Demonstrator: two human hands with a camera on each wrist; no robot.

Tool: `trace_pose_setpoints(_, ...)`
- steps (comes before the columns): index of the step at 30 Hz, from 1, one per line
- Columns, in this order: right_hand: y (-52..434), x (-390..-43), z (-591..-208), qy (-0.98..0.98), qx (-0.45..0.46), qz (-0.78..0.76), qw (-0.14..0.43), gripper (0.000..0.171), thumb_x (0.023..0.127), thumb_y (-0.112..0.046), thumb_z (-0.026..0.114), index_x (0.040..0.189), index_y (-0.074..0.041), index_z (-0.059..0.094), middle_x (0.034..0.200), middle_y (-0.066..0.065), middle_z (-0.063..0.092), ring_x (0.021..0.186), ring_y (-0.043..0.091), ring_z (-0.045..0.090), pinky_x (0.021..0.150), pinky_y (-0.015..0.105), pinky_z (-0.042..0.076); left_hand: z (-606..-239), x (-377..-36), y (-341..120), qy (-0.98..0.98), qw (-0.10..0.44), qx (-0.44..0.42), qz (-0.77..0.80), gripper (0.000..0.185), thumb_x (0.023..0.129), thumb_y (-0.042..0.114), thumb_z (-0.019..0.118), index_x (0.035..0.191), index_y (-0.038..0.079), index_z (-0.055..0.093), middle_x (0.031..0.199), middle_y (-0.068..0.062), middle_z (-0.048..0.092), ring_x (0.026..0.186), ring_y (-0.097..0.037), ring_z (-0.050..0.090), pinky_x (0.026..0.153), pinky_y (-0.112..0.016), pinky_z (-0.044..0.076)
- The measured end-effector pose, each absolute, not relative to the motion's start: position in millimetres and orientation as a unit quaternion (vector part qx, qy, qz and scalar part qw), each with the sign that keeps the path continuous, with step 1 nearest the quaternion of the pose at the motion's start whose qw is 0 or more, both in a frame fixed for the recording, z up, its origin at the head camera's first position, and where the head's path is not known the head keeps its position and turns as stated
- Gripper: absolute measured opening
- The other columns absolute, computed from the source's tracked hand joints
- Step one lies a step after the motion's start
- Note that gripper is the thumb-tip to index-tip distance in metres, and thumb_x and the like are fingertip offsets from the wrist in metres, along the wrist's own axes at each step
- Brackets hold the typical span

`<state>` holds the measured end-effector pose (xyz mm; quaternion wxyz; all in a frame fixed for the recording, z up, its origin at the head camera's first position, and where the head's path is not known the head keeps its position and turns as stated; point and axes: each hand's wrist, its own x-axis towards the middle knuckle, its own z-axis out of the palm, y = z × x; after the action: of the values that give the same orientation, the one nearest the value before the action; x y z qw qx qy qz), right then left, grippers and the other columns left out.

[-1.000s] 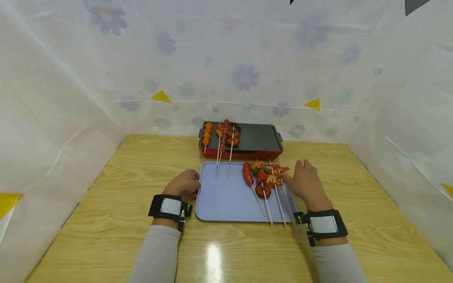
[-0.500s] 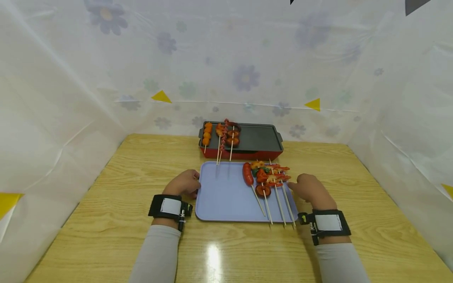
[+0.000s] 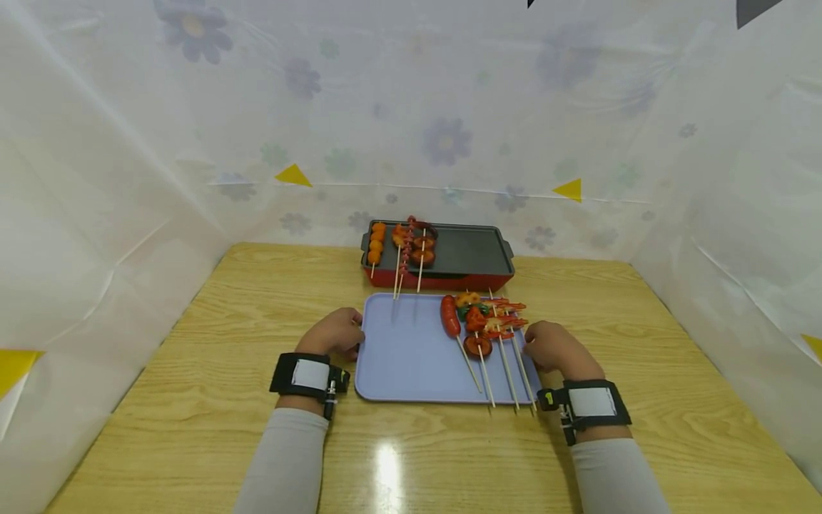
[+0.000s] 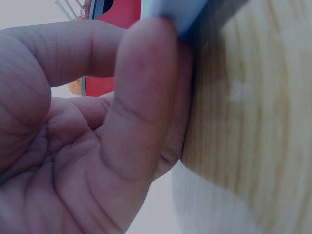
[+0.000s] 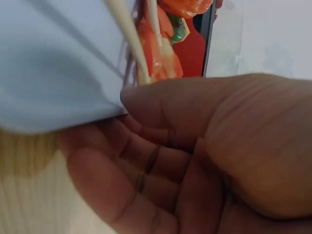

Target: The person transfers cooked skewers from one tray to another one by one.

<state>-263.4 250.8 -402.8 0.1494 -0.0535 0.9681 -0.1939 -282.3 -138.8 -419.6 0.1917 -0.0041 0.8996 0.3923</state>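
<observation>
Lilac tray [image 3: 411, 357] sits mid-table [image 3: 193, 371]; left hand [image 3: 334, 333] curls fingers round its left edge, right hand [image 3: 555, 348] grips the right edge, thumb on top and fingers under per the wrist view. Skewers [image 3: 481, 325] of sausage, shrimp and veg are piled on the tray's right half, sticks pointing at the person and overhanging the near rim just beside the right hand. Red-based grill pan [image 3: 462, 253] with more skewers [image 3: 401, 246] stands just behind the tray, their sticks reaching over its far edge.
</observation>
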Motion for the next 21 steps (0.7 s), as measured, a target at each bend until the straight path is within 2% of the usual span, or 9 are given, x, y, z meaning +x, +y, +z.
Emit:
trace_pose_setpoints(3, 252, -266, -405, 0.967, -0.046, -0.198, 0.151, 0.030, 0.088, -0.002, 0.055, 0.112, 0.013, 0.062, 0.086, 0.014, 0.063, 0.068, 0.021, 0.059, 0.057, 0.034, 0.050, -419, -282, -139, 0.900, 0.192, -0.002, 0.392, 0.040, 0.089, 0.002, 0.057, 0.128, -0.005, 0.052, 0.096, -0.015, 0.061, 0.069, -0.022, 0.064, 0.063, -0.031, 0.053)
trace_pose_setpoints(10, 256, -269, -413, 0.963, -0.058, -0.215, 0.152, 0.024, 0.086, -0.001, 0.053, 0.106, 0.009, 0.062, 0.076, 0.009, 0.059, 0.060, 0.019, 0.056, 0.053, 0.032, 0.047, -419, -282, -139, 0.902, 0.186, 0.004, 0.390, 0.041, 0.087, 0.002, 0.057, 0.128, -0.006, 0.053, 0.098, -0.015, 0.062, 0.069, -0.022, 0.064, 0.062, -0.030, 0.052)
trace_pose_setpoints(15, 257, -267, -414, 0.961, -0.062, -0.226, 0.149, 0.022, 0.086, 0.000, 0.053, 0.104, 0.008, 0.061, 0.077, 0.008, 0.058, 0.062, 0.019, 0.056, 0.053, 0.032, 0.048, -418, -281, -138, 0.908, 0.180, 0.010, 0.379, 0.040, 0.087, 0.001, 0.056, 0.126, -0.006, 0.054, 0.093, -0.014, 0.062, 0.067, -0.022, 0.063, 0.061, -0.030, 0.051)
trace_pose_setpoints(21, 257, -267, -413, 0.960, -0.058, -0.226, 0.154, 0.021, 0.087, -0.001, 0.053, 0.105, 0.008, 0.060, 0.081, 0.010, 0.059, 0.065, 0.021, 0.058, 0.055, 0.034, 0.049, -412, -274, -130, 0.942, 0.132, 0.029, 0.306, 0.015, 0.083, -0.001, 0.055, 0.096, -0.001, 0.062, 0.079, -0.011, 0.059, 0.066, -0.024, 0.056, 0.056, -0.031, 0.044)
